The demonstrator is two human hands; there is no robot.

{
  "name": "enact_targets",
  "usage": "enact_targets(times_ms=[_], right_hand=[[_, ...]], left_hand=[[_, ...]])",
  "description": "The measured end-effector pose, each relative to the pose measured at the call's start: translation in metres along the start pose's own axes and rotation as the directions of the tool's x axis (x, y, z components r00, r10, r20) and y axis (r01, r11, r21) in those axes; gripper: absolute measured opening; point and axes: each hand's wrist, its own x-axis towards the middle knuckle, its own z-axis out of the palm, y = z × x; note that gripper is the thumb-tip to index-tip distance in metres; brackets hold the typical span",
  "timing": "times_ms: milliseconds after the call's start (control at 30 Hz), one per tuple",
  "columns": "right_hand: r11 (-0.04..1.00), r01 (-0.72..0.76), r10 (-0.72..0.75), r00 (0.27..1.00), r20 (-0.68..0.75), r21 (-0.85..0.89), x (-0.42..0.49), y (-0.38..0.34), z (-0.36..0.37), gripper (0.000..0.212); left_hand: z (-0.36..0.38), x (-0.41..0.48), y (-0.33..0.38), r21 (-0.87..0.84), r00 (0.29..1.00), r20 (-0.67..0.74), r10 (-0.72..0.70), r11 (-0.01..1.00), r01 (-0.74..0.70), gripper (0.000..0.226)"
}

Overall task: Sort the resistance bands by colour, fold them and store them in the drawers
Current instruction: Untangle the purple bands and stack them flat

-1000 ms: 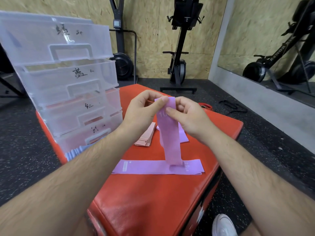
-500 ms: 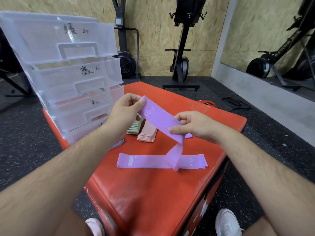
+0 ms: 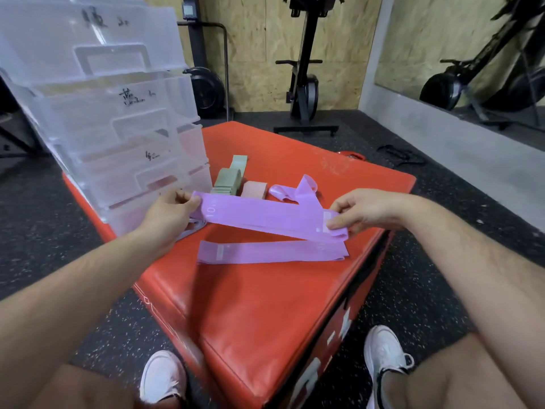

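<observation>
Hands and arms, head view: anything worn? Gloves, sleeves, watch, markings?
Nothing worn that shows. The left hand and right hand are bare: no gloves, no rings in sight. Both forearms are bare and hairy up to the frame edge, with no sleeves, watch, bands or cables. The only clothing in view is a pair of white shoes at the bottom.

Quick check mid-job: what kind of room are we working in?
Probably a gym: an exercise machine stands by the plywood wall, the floor is speckled black matting, and the purple band is held over a red padded box.
</observation>
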Motion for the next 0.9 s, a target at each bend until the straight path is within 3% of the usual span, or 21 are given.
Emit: enact_targets(times_ms=[167, 567, 900], right_hand=[[0.984, -0.021, 0.045, 0.989, -0.138, 0.176, 0.002, 0.016, 0.003, 0.021], [0.988, -0.156, 0.144, 0.919, -0.367, -0.003, 0.019, 0.038, 0.034, 0.047], [0.994, -0.106, 0.107, 0.906, -0.410, 0.027, 0.015, 0.032, 0.025, 0.047]], left_hand=[[0.004, -0.008, -0.020, 0.093, 0.999, -0.017, -0.051, 0.994, 0.052, 0.019], [0.006, -0.018, -0.038, 0.184, 0.993, 0.035, -0.116, 0.977, 0.107, 0.036], [0.001, -0.012, -0.030, 0.141, 0.985, 0.062, -0.160, 0.979, 0.150, 0.034]])
